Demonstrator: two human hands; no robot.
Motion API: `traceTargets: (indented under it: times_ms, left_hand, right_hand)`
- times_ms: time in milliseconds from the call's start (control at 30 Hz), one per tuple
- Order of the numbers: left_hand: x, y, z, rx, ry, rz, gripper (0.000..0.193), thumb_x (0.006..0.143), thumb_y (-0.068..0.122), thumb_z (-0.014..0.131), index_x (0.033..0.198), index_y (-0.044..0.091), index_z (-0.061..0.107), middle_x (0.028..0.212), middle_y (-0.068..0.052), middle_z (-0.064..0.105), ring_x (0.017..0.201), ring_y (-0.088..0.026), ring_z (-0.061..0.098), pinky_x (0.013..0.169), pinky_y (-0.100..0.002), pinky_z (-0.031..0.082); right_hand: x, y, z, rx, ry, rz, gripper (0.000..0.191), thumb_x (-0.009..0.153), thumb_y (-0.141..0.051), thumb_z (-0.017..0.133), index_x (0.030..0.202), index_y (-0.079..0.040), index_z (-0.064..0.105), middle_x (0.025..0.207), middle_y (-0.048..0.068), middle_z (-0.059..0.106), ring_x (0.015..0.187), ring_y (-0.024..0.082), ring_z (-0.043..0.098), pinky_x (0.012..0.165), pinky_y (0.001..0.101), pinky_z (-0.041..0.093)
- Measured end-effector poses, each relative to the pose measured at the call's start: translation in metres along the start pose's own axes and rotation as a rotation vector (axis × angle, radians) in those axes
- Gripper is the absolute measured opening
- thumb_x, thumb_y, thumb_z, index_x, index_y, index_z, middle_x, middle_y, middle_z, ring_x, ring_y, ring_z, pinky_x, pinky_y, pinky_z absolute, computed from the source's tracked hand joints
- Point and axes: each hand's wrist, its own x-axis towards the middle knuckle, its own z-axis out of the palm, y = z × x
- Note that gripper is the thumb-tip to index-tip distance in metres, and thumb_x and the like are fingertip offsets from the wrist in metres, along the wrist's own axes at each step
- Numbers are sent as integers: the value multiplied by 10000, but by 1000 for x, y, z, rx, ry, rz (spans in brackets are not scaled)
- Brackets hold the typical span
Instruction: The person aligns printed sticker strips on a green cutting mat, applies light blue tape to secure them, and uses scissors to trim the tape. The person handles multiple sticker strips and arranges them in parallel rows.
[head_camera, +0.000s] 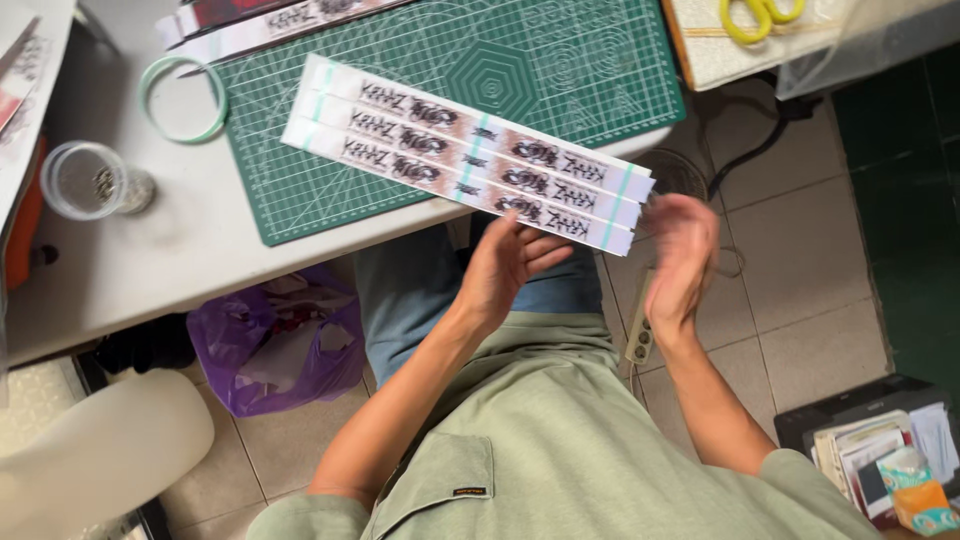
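Three long white printed paper strips (466, 152) lie side by side, taped together by pale green bands, partly on a green cutting mat (560, 70) and jutting past the table edge. My left hand (508, 268) is just below their overhanging end, fingers apart, holding nothing. My right hand (680, 258) hovers beside the strips' right end, blurred, fingers spread, also holding nothing. The two palms face each other above my lap.
A pale green tape roll (182, 99) and a clear plastic cup (88, 180) sit on the white table (170, 250). Yellow scissors (758, 16) lie at the top right. A purple bag (275, 340) is under the table; a power strip (640, 335) and a box of papers (880, 450) rest on the tiled floor.
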Motion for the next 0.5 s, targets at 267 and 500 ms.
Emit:
traceTargets:
  times_ms: [267,500]
  left_hand:
    - [-12,2,8,80,17,16,780,1026,590,339,1441,-45,517,1429,-186,605,1354,-305,557,1184,-477,400]
    - [-28,12,11,-32,80,131,742,1041,559,359,1441,-48,507,1425,-245,584,1322,-379,578,1152,-557,444]
  right_hand:
    - [6,-3,20,432,-98,637,529,1009,-463,497,1351,-66,577,1208,63,690,995,154,693,733,345,587]
    - [-13,-24,13,341,-10,422,322,993,-162,673,1265,7,640,1118,72,727,914,167,728,679,306,611]
